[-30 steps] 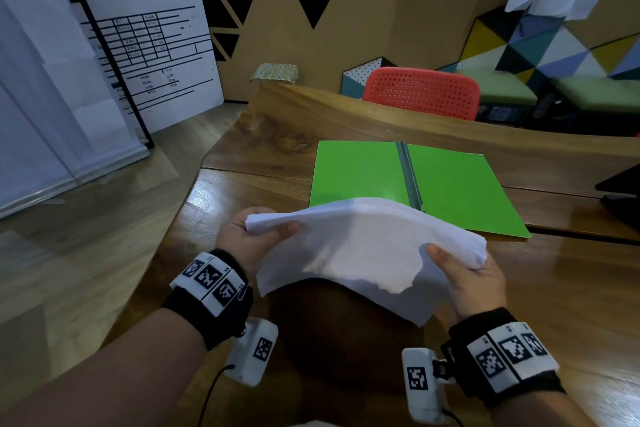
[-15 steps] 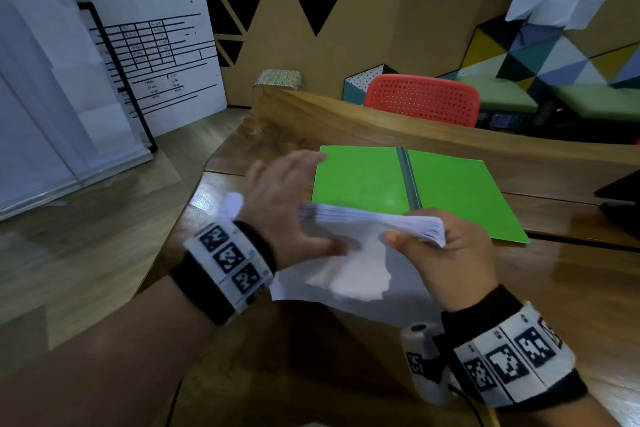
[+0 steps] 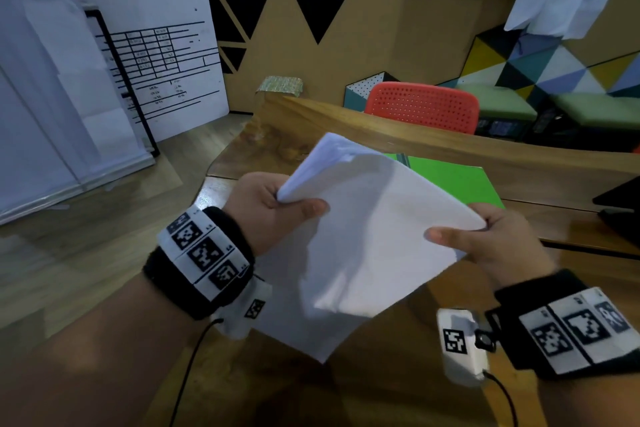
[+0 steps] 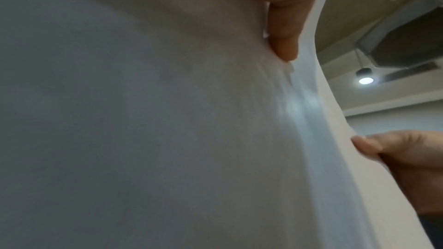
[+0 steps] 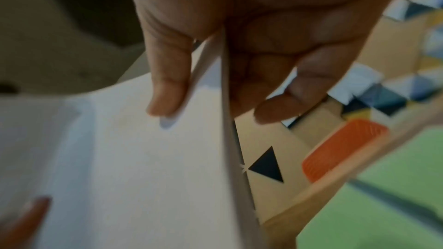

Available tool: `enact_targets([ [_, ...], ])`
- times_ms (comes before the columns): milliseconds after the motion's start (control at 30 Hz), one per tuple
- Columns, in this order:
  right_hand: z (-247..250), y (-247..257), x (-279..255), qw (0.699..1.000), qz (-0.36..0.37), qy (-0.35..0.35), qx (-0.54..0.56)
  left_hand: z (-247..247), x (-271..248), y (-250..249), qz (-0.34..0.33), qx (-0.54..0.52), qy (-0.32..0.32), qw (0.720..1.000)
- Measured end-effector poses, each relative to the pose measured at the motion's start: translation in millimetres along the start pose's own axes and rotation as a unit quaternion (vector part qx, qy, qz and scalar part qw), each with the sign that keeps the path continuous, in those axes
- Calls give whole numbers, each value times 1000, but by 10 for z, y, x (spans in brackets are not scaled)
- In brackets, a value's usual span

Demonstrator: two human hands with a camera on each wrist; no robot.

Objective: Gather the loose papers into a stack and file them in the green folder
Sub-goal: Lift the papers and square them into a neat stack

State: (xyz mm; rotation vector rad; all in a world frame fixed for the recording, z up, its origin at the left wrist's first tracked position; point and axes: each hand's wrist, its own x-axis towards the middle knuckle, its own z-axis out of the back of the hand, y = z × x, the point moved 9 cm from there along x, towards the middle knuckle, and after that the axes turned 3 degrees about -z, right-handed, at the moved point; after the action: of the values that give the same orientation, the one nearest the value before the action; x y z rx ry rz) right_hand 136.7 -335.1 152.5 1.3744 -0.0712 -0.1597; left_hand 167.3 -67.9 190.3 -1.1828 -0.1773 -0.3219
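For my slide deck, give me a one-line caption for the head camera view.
Both hands, left hand and right hand, hold a stack of white papers above the open green folder on a wooden table.

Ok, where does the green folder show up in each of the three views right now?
Head: the flat green paper folder lies open on the wooden table, mostly hidden behind the white paper stack.
Left wrist: not in it; the stack fills the picture.
Right wrist: blurred green area at lower right, beyond the stack's edge.
Shared landmark: the red perforated plastic chair back, seen in the head and right wrist views.
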Motion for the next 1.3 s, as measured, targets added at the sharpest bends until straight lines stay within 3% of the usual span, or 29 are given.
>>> enact_targets([
  [67,-115,53,-53,978,11,6,209,16,-49,102,42,-58,-44,996],
  [133,-216,152,-125,952,60,-16,300,1,-134,210,82,-121,-98,984],
  [233,-283,212,-231,959,132,-94,232,-100,-312,328,123,-137,-151,971],
  [367,-369,-115,-158,974,89,-138,159,-236,-413,490,152,-97,-148,973],
  [500,-308,-152,-146,977,85,-141,135,-206,-304,318,56,-134,-130,981],
  [567,-265,-86,-167,974,81,-141,160,-141,-231,117,-12,-172,-127,977],
  [633,-225,-60,-159,969,63,-142,194,-95,-158,-8,-37,-215,-132,967],
  [767,-176,-74,-41,963,42,-146,222,-119,-55,138,20,-285,-150,947],
  [900,-129,-12,14,966,75,-144,201,-138,-2,165,10,-287,-125,950],
  [1000,-187,-24,17,979,101,-93,150,-176,-53,252,-3,-269,-96,958],
  [1100,-335,-106,-12,983,92,-68,142,-301,-167,380,52,-168,-86,981],
  [1167,-354,-135,-27,981,84,-94,151,-296,-208,473,125,-169,-122,970],
  [1300,-348,-94,-89,974,97,-121,165,-224,-259,454,149,-177,-146,962],
])
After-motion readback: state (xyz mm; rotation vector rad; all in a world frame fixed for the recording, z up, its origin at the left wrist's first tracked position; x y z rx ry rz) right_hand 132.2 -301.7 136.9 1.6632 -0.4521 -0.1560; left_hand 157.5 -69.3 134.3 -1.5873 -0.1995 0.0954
